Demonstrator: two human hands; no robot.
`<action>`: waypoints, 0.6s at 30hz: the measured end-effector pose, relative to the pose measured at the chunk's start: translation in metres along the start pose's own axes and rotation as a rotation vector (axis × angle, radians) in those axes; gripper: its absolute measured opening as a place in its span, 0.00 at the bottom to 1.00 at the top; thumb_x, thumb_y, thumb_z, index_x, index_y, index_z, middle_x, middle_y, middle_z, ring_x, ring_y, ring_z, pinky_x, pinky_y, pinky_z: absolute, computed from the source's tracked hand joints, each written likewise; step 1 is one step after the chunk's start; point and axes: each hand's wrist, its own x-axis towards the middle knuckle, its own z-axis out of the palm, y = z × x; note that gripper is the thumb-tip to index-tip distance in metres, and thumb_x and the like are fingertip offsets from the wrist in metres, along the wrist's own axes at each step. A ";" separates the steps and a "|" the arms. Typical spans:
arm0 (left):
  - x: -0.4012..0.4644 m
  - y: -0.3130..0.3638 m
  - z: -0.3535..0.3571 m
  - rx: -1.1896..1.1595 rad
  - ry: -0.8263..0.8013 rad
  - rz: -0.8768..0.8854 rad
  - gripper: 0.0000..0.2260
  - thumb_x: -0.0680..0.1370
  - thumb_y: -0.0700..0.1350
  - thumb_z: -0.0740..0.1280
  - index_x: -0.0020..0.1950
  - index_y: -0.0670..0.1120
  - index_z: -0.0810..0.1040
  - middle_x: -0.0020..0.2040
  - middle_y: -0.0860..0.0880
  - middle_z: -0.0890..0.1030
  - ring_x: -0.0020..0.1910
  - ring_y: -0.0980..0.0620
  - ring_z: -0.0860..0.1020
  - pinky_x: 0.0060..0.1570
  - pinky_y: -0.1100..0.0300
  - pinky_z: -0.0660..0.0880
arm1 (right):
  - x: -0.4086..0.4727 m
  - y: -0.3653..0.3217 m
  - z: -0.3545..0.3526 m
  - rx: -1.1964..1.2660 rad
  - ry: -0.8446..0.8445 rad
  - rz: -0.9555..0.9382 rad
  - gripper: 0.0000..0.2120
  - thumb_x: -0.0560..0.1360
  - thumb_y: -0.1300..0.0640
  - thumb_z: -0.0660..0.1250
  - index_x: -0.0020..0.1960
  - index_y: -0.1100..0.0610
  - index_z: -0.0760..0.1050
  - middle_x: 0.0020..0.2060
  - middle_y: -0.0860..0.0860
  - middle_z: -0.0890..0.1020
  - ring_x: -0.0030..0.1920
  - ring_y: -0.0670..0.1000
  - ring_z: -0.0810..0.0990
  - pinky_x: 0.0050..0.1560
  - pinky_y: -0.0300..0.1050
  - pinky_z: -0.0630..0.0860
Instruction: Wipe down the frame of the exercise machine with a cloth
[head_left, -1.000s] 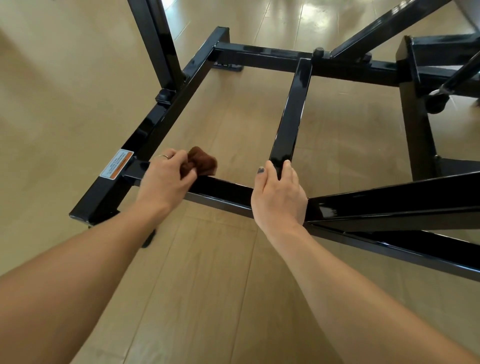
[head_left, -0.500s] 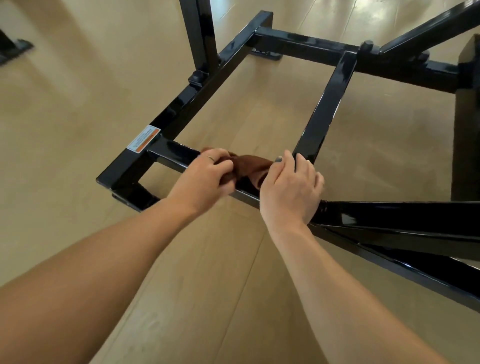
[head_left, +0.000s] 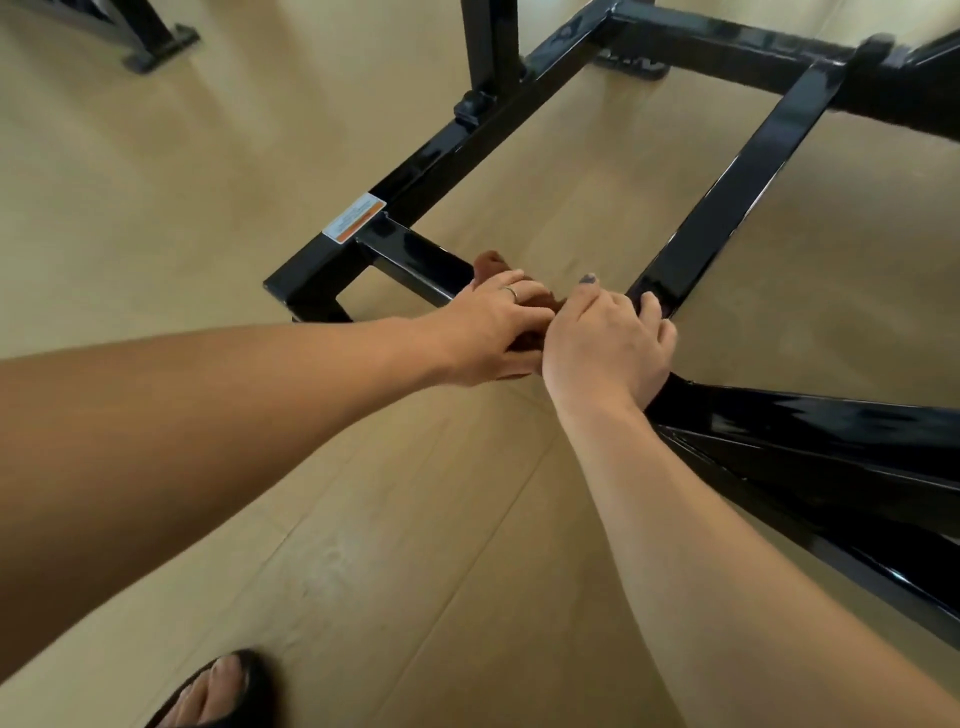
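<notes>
I'm seeing the left hand gripping the brown cloth on the frame's near crossbar, touching the right hand, which is curling over that bar. Open wood floor is lying left of the corner.

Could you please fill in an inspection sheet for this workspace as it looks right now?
Surface: pale wood floor, bare where visible.
Job's things: glossy black frame stands on the floor; brown cloth lies on its near crossbar, mostly hidden under the hands.
Clutter: nothing seen.
Hands: left hand, wearing a ring, grips the cloth on the crossbar; right hand is curled over the bar right beside it, and may touch the cloth.
Cables: nothing seen.
Surroundings: white and orange label on the frame's left rail; foot of another stand far left; a sandalled foot at the bottom edge.
</notes>
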 end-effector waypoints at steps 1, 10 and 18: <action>0.000 -0.002 -0.001 -0.008 -0.002 0.007 0.24 0.82 0.54 0.67 0.78 0.53 0.69 0.80 0.50 0.62 0.80 0.48 0.52 0.79 0.42 0.54 | 0.002 -0.003 -0.001 0.019 -0.023 0.004 0.35 0.84 0.45 0.37 0.66 0.54 0.80 0.69 0.50 0.79 0.79 0.57 0.63 0.79 0.59 0.55; -0.008 -0.072 0.000 0.096 0.155 0.148 0.21 0.81 0.51 0.68 0.74 0.50 0.74 0.81 0.48 0.63 0.82 0.45 0.54 0.80 0.51 0.47 | -0.011 -0.036 0.023 -0.038 -0.139 -0.170 0.30 0.83 0.47 0.36 0.78 0.49 0.65 0.73 0.47 0.74 0.76 0.51 0.68 0.80 0.66 0.44; -0.016 -0.185 -0.029 0.178 0.215 0.087 0.12 0.82 0.47 0.68 0.64 0.44 0.79 0.80 0.46 0.66 0.81 0.44 0.57 0.80 0.57 0.46 | -0.003 -0.069 0.037 -0.091 -0.144 0.008 0.25 0.84 0.48 0.40 0.73 0.48 0.67 0.62 0.50 0.80 0.62 0.56 0.77 0.64 0.54 0.68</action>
